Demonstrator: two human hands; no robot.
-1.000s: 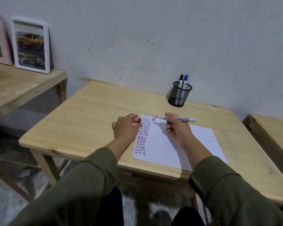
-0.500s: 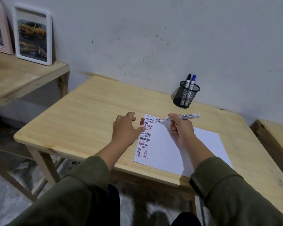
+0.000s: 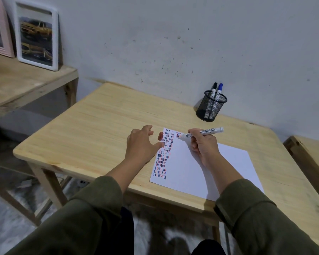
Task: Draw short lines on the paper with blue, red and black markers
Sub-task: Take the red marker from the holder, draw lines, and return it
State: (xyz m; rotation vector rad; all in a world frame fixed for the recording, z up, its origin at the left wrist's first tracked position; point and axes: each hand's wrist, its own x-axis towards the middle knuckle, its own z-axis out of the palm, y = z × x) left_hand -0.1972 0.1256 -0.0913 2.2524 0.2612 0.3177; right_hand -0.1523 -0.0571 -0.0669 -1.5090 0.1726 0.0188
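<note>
A white paper (image 3: 201,170) lies on the wooden table (image 3: 99,137); its left strip is filled with short blue, red and black lines. My right hand (image 3: 203,146) grips a white-bodied red marker (image 3: 203,132), uncapped, its tip touching the paper at the top of a second column of lines. My left hand (image 3: 142,144) rests at the paper's left edge with the thumb on the sheet, and a small red cap (image 3: 160,136) shows at its fingertips. A black marker (image 3: 214,88) and a blue marker (image 3: 219,89) stand capped in a black mesh holder (image 3: 211,108).
The grey wall rises right behind the holder. A lower wooden table (image 3: 26,85) at the left carries two leaning picture frames (image 3: 38,36). Another wooden surface (image 3: 313,153) sits close to the table's right edge.
The marker has tilted down and its tip now meets the paper at the second column. My left hand's fingers have spread, with the thumb on the sheet.
</note>
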